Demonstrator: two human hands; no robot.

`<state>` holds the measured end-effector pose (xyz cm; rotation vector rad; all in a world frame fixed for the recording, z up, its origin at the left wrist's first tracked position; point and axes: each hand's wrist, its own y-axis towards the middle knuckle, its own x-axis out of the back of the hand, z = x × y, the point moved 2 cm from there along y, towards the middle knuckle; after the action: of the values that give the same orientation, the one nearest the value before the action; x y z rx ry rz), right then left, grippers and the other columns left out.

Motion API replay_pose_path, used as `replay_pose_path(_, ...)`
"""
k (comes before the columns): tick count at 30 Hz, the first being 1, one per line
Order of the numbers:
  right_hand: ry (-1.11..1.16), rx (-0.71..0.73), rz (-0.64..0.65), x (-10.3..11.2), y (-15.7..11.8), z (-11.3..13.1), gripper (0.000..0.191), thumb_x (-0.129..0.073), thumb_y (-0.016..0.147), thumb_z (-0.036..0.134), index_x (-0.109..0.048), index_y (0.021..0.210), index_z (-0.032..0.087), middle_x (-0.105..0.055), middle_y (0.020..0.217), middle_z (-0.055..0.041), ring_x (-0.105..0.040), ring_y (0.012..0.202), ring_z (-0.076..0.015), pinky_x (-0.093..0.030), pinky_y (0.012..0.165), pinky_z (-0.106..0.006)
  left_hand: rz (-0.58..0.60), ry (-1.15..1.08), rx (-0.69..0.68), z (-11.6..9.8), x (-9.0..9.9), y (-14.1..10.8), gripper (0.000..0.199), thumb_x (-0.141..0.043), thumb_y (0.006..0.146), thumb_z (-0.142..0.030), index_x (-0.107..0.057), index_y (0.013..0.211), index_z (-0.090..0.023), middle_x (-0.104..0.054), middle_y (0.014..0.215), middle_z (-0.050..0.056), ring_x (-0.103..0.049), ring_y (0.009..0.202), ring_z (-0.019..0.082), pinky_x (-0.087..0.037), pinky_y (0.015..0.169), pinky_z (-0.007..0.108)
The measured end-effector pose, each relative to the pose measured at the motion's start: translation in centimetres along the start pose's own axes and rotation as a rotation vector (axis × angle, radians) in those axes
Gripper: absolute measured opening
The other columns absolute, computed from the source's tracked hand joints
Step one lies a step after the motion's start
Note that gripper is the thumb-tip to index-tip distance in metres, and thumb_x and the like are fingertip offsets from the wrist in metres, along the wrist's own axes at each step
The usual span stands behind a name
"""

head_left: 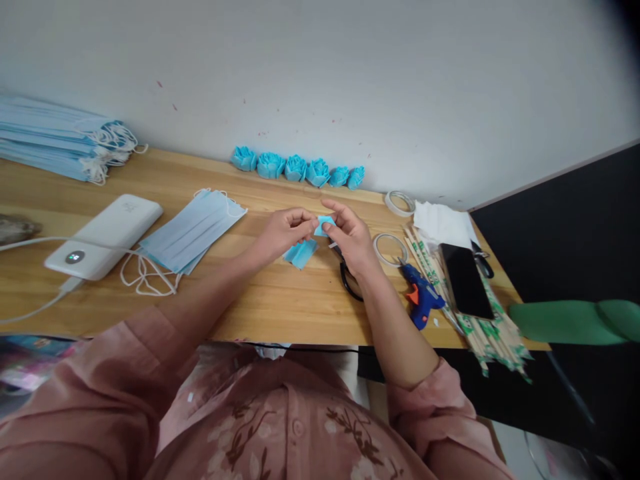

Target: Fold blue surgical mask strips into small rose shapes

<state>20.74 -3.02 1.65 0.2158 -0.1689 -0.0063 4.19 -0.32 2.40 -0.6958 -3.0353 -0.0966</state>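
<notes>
A small light-blue piece of mask fabric (324, 224) is held above the table between my two hands. My right hand (354, 243) pinches it, the thumb pressed on its face and the index finger stretched out behind. My left hand (287, 230) is closed, with thumb and fingertips at the piece's left edge. Below my left hand, another creased blue fabric piece (301, 254) lies on the table. Black-handled scissors (345, 280) lie under my right hand, which partly hides them. Several blue fabric flowers (296, 168) stand in a row along the wall.
At left are stacked face masks (55, 140), more masks (193, 227) and a white power bank (105, 237) with a cable. At right are tape rolls (391, 236), a blue glue gun (423, 297), wrapped chopsticks (480, 333), a phone (466, 280) and a green bottle (570, 321).
</notes>
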Motion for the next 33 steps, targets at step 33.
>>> replay_pose_path(33,-0.268,0.141,-0.244,3.1,0.2,1.8,0.038,-0.061,0.092,0.053,-0.068,0.118,0.026,-0.075,0.098,-0.0028,-0.069,0.090,-0.0172,-0.056,0.085,-0.035,-0.111,-0.083,0.025,1.0,1.2,0.5,0.018,-0.065,0.077,-0.027,-0.055,0.064,-0.018,-0.051,0.056,-0.004,-0.042,0.051,0.007,-0.033,0.050,0.022)
